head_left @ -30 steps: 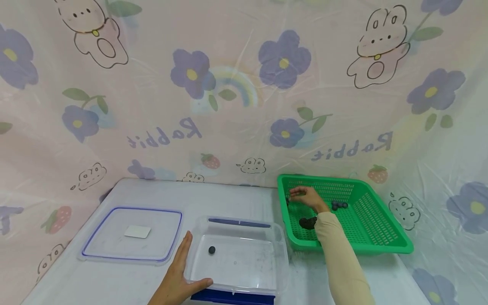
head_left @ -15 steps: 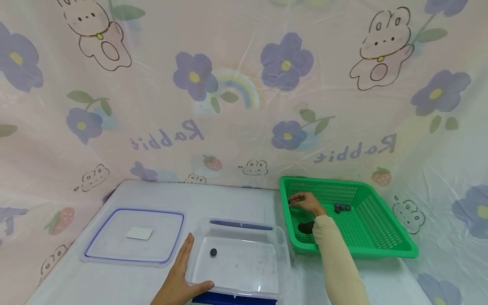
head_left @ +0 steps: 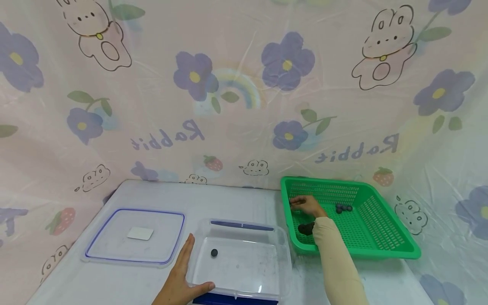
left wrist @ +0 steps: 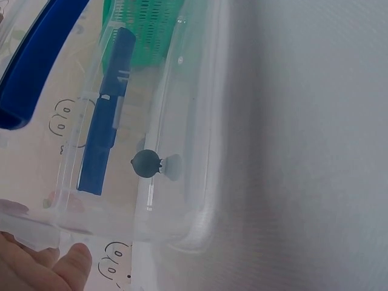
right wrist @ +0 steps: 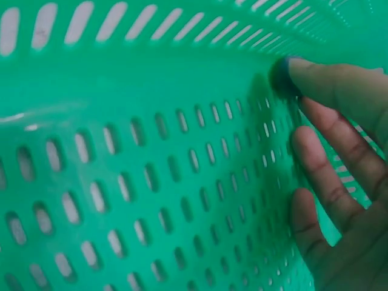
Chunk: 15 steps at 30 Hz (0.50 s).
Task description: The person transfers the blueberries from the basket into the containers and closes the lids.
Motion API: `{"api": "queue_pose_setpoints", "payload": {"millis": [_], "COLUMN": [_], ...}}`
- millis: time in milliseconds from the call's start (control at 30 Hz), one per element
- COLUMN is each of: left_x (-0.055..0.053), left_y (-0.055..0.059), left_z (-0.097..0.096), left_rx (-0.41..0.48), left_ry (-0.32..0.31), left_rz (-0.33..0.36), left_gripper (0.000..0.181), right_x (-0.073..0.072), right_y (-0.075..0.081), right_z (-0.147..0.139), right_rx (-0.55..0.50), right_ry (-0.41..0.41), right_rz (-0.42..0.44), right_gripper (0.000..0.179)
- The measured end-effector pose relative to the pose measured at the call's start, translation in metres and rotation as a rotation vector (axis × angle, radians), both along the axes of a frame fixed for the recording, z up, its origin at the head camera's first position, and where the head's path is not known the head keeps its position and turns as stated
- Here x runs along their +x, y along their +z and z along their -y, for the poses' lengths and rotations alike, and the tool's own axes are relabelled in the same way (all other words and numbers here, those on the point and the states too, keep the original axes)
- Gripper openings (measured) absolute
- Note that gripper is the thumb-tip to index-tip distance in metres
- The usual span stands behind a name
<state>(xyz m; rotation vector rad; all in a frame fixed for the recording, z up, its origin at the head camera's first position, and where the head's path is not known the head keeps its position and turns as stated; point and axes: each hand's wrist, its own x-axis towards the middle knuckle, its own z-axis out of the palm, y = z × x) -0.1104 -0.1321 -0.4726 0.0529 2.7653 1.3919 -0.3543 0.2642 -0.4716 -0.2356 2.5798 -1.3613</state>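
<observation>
In the head view my right hand (head_left: 305,205) reaches into the green plastic basket (head_left: 381,253), at its left wall. Its thumb and finger pinch a dark blueberry (right wrist: 284,77), seen in the right wrist view, against the basket side; the other fingers are spread. My left hand (head_left: 179,275) rests on the clear plastic box (head_left: 244,271), fingers straight along its left side and thumb over the front rim. A single blueberry (head_left: 214,253) lies on the box floor; its crown shows in the left wrist view. Several more blueberries (head_left: 343,208) sit together in the basket.
A clear lid (head_left: 114,250) with a blue seal lies on the white table left of the box, with a white rectangle (head_left: 140,233) on it. A dark shape (head_left: 306,229) shows beside the right cuff, its kind unclear. A patterned curtain (head_left: 236,106) hangs behind the table.
My right hand has moved slightly down along the basket's left wall. The left hand stays on the box. The whole view has shifted a little.
</observation>
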Motion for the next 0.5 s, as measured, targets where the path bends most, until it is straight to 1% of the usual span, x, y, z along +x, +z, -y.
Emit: {"api": "queue_pose_setpoints", "payload": {"millis": [167,367,500], "left_x": [-0.0001,-0.0012,-0.0009], "left_y": [0.0005,0.0016,0.0004], "left_z": [-0.0001,-0.0021,-0.0017], "left_rx": [-0.01,-0.017,-0.01], "left_ry": [0.007,0.027,0.02], "left_rz": [0.008,0.043,0.025], "left_gripper": [0.115,0.115,0.115], "right_x": [0.0001,0.0006,-0.0008], "right_y": [-0.003,-0.0031,-0.005], "right_z": [-0.0005,-0.0008,-0.0015], "right_rx": [-0.008,0.058,0.085], "right_ry": [0.014,0.037,0.038], "right_rz": [0.004,-0.009,-0.004], "right_gripper": [0.024,0.023,0.022]}}
